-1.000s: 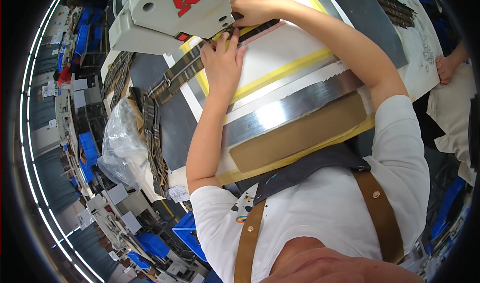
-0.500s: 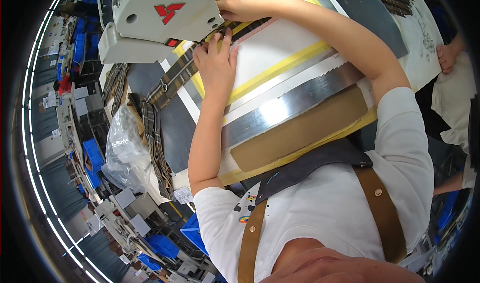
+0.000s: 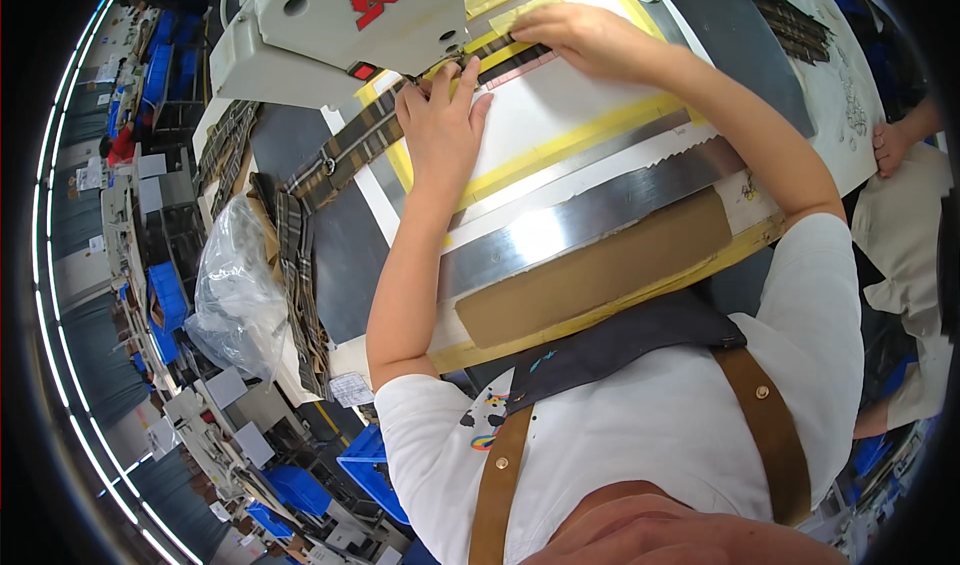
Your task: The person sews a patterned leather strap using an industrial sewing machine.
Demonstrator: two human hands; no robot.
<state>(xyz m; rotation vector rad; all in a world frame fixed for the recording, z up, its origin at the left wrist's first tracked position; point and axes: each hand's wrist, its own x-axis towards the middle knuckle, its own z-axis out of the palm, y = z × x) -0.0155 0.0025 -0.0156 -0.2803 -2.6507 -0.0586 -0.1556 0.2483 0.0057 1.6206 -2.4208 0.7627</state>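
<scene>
The plaid fabric strip (image 3: 375, 130), long and narrow, is patterned in brown, black and cream, with a pale line running lengthwise along it. It lies flat and slanted on the near side of the sewing machine (image 3: 335, 35), rising from below the machine's left part to just past its right edge, where some of its length is hidden. A small metal ring (image 3: 331, 166) sits on the strip's lower stretch, below the machine's housing

Woven cloth strap (image 3: 365, 142), shiny metal plate (image 3: 600, 215), glossy plastic bag (image 3: 235, 295)
</scene>
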